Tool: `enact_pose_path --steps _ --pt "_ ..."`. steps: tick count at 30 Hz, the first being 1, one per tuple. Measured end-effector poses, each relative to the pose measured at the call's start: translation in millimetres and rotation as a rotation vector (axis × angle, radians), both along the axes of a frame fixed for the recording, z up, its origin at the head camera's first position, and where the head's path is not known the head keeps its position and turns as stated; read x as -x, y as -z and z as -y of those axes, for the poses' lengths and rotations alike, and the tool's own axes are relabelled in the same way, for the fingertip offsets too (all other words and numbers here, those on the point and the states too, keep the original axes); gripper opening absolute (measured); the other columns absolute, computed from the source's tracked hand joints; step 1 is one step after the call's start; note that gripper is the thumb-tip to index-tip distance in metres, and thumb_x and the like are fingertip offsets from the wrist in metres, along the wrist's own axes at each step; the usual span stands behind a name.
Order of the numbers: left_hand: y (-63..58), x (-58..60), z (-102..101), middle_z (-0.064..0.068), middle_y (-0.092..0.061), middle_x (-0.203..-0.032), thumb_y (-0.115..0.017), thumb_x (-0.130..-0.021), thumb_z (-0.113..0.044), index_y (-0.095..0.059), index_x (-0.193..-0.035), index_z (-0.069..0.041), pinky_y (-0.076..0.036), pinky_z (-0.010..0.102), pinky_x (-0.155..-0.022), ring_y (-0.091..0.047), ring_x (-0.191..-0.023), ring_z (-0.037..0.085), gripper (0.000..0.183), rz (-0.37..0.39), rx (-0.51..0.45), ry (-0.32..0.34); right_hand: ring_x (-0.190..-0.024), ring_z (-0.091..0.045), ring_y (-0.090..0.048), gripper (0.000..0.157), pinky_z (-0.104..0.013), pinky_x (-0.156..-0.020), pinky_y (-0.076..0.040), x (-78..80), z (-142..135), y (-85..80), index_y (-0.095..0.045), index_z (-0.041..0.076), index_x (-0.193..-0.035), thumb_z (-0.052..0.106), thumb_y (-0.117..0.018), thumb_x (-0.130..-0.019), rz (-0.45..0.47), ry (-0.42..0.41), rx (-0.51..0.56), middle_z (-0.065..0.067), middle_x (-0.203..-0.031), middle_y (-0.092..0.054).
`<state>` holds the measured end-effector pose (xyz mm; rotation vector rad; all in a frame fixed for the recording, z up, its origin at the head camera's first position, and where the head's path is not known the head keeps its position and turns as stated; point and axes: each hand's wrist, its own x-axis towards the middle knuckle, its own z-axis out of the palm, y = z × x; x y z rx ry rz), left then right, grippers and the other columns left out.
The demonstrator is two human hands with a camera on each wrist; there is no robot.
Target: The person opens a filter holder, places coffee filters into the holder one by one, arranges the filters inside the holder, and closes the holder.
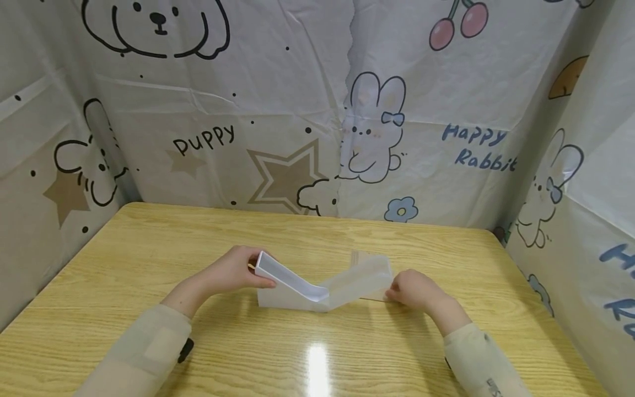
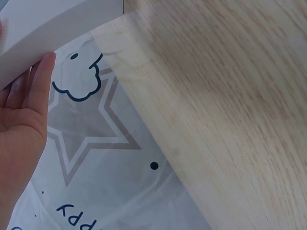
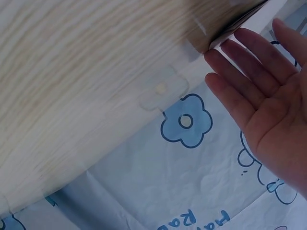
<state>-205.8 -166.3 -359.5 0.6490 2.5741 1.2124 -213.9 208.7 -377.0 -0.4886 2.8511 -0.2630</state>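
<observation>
A white V-shaped trough-like piece point(image 1: 292, 298) stands on the table, its left arm hollow and its right arm pale and see-through-looking. My left hand point(image 1: 243, 268) grips the raised left end, thumb in front and fingers behind. In the left wrist view, the left fingers point(image 2: 41, 86) lie under the white piece's point(image 2: 57, 24) edge. My right hand point(image 1: 415, 289) pinches the lower right corner, beside a thin clear sheet point(image 1: 367, 259) behind that arm. In the right wrist view, the right fingertips point(image 3: 213, 55) meet a dark-edged end; how the thumb bears on it is partly hidden.
The wood-grain table point(image 1: 238, 353) runs back to a white printed cloth point(image 1: 278, 99) hanging behind and at both sides. A bright light reflection lies on the tabletop near the front middle.
</observation>
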Motion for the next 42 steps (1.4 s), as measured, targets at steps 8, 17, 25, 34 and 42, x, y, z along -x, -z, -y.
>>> enact_pose_path --steps 8,17,25,34,42 --pt "3.5 0.7 -0.6 0.005 -0.067 -0.091 -0.078 -0.076 -0.025 -0.064 -0.1 -0.006 -0.051 0.026 -0.068 -0.059 -0.08 0.014 0.033 0.007 -0.02 0.012 -0.053 -0.01 -0.041 0.022 -0.025 -0.054 -0.037 -1.7 -10.6 0.7 -0.067 0.008 -0.069 0.019 -0.063 -0.087 0.009 0.012 -0.012 0.004 -0.059 -0.053" --pt "2.4 2.9 -3.6 0.004 -0.067 -0.091 -0.078 -0.076 -0.024 -0.064 -0.099 -0.007 -0.051 0.026 -0.068 -0.059 -0.081 0.014 0.031 0.005 -0.01 0.002 -0.056 -0.01 -0.044 0.019 -0.026 -0.056 -0.04 -4.4 -17.7 1.7 -0.068 0.009 -0.069 0.019 -0.066 -0.085 -0.004 -0.003 -0.01 0.004 -0.062 -0.057" --pt "1.2 5.3 -6.8 0.002 -0.067 -0.089 -0.078 -0.076 -0.025 -0.065 -0.097 -0.009 -0.051 0.026 -0.068 -0.059 -0.08 0.013 0.029 0.013 -0.006 -0.007 -0.054 -0.008 -0.039 0.02 -0.024 -0.055 -0.037 -9.8 -25.2 0.7 -0.065 0.011 -0.064 0.019 -0.069 -0.082 -0.014 -0.035 -0.012 0.008 -0.057 -0.052" --pt "-0.7 8.4 -9.0 0.004 -0.067 -0.089 -0.078 -0.076 -0.023 -0.065 -0.096 -0.007 -0.05 0.025 -0.068 -0.059 -0.08 0.012 0.029 -0.006 -0.002 -0.004 -0.053 -0.007 -0.035 0.023 -0.023 -0.054 -0.034 -13.7 -30.1 -0.6 -0.062 0.012 -0.061 0.016 -0.068 -0.083 -0.01 -0.072 0.023 0.01 -0.055 -0.046" --pt "-0.9 9.5 -8.8 0.004 -0.067 -0.09 -0.077 -0.077 -0.024 -0.064 -0.097 -0.006 -0.05 0.026 -0.069 -0.059 -0.081 0.012 0.03 0.007 -0.004 0.004 -0.084 -0.026 -0.064 0.014 -0.042 -0.074 -0.052 -4.6 -24.9 -5.4 -0.069 0.002 -0.092 0.012 -0.066 -0.083 -0.119 -0.016 -0.029 -0.011 -0.092 -0.069"
